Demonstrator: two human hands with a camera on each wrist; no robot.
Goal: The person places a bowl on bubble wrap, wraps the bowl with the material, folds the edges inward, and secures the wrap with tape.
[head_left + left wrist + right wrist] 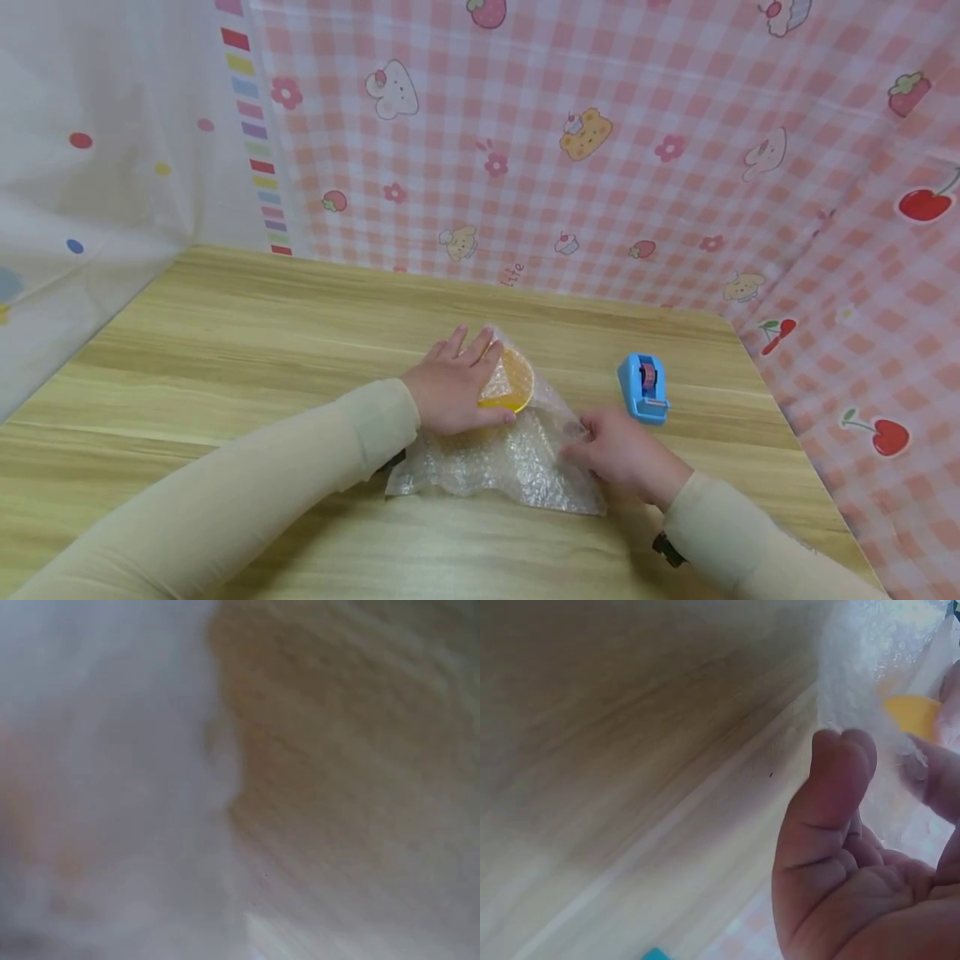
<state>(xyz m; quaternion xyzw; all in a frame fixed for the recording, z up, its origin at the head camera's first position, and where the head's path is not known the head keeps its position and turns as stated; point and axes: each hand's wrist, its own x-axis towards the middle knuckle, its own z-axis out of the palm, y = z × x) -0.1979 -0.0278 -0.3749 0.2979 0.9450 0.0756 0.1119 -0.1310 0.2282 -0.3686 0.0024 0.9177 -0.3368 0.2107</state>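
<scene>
One spread left hand (453, 392) touches bumpy bubble wrap (517, 462) and a round yellow object (519, 382). The right hand (630, 454) pinches the wrap.

Passage at ten o'clock from the left hand (453, 390)
Bare tabletop (262, 333) there; left sleeve (240, 496) blocks eight o'clock, tape dispenser (639, 396) three, right hand (628, 457) four, curtain (450, 158) twelve.

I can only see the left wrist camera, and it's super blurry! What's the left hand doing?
Observer: In the head view, the left hand rests with fingers spread on bubble wrap, over part of a round yellow thing.
Child: Is anybody holding the bubble wrap?
Observer: Yes, the right hand pinches its right edge.
Child: What else is on the table?
Observer: A blue tape dispenser stands just beyond the right hand.
</scene>
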